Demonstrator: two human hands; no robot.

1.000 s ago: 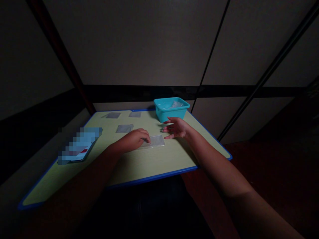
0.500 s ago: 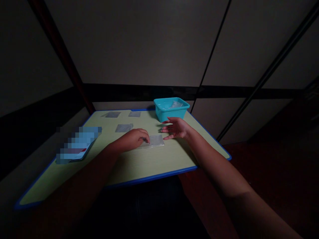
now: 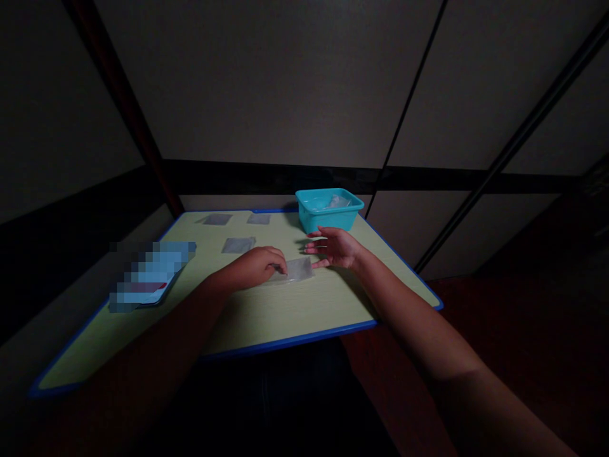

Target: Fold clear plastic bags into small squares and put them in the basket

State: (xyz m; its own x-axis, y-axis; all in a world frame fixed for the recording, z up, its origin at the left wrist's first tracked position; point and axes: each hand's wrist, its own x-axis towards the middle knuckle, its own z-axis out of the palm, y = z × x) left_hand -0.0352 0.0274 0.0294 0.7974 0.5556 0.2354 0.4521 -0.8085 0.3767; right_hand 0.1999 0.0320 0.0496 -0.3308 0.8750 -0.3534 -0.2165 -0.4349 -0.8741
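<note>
A flat, clear plastic bag (image 3: 299, 270) lies on the table in front of me, its left part covered by my left hand. My left hand (image 3: 261, 266) rests there with curled fingers, thumb and fingertips closed on the bag. Just beyond the bag's right end is my right hand (image 3: 335, 247), its fingers spread and nothing in them. One of its lower fingers comes close to the bag's edge; whether they touch I cannot tell.
A turquoise plastic basket (image 3: 328, 219) with clear plastic bags inside stands at the table's back right. Similar flat bags lie farther left: one nearer (image 3: 238, 245), two at the back (image 3: 217, 219). A blurred-out light blue object (image 3: 155, 276) lies at the left edge of the blue-rimmed table (image 3: 285, 317).
The view has shifted slightly. My right hand has moved a little to the left, towards the bag. My left hand stays on the bag.
</note>
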